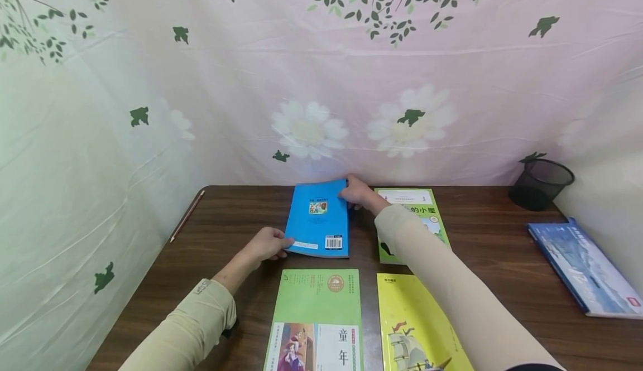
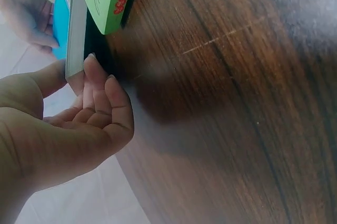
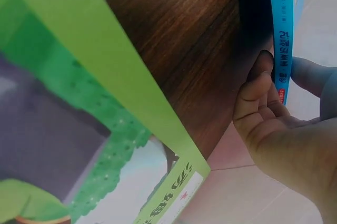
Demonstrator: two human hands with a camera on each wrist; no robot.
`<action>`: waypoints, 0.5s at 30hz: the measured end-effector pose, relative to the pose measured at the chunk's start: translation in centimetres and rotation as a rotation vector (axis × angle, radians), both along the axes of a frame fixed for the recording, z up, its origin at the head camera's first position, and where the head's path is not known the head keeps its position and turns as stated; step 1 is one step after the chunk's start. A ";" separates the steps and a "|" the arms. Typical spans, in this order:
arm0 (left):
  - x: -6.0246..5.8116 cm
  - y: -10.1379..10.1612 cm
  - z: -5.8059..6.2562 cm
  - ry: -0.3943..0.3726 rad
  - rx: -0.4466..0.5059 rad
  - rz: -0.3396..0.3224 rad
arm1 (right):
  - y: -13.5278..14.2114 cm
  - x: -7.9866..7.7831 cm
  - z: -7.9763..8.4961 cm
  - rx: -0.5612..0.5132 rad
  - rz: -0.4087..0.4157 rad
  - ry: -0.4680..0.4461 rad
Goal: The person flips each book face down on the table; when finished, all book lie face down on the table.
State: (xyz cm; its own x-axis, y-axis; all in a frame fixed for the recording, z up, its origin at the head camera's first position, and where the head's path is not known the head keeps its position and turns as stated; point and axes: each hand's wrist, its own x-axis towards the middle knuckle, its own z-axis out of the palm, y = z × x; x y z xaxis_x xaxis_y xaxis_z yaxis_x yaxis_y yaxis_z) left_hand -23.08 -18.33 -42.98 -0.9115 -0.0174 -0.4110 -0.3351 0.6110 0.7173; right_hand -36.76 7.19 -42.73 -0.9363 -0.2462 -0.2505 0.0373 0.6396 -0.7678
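Observation:
A blue book [image 1: 317,220] lies back cover up at the far middle of the table, its barcode at the near right corner. My left hand [image 1: 266,244] pinches its near left corner, thumb on top and fingers beneath. With my right hand [image 1: 359,192] I grip the far right corner. In the right wrist view, the thumb and fingers take the book's spine [image 3: 283,39] from both sides. The left wrist view shows the page edges [image 2: 77,34] between thumb and fingers, with a dark gap under the book.
Nearer me lie a light green book [image 1: 316,298] and a yellow book [image 1: 402,309]. Another green book [image 1: 389,256] sits partly under my right forearm. At the right are a blue-white book [image 1: 585,270] and a black mesh pen holder [image 1: 540,184]. A pencil [image 1: 187,216] lies along the left edge.

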 end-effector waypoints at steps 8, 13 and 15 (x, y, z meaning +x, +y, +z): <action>0.1 -0.3 -0.2 0.085 -0.132 -0.045 | 0.4 0.3 -0.3 0.133 0.015 0.031; 0.1 -0.7 0.4 0.176 -0.252 -0.065 | 0.7 0.6 0.0 0.223 0.028 0.065; -0.1 -0.9 0.7 0.187 -0.252 -0.059 | 0.8 0.8 0.3 0.245 0.029 0.084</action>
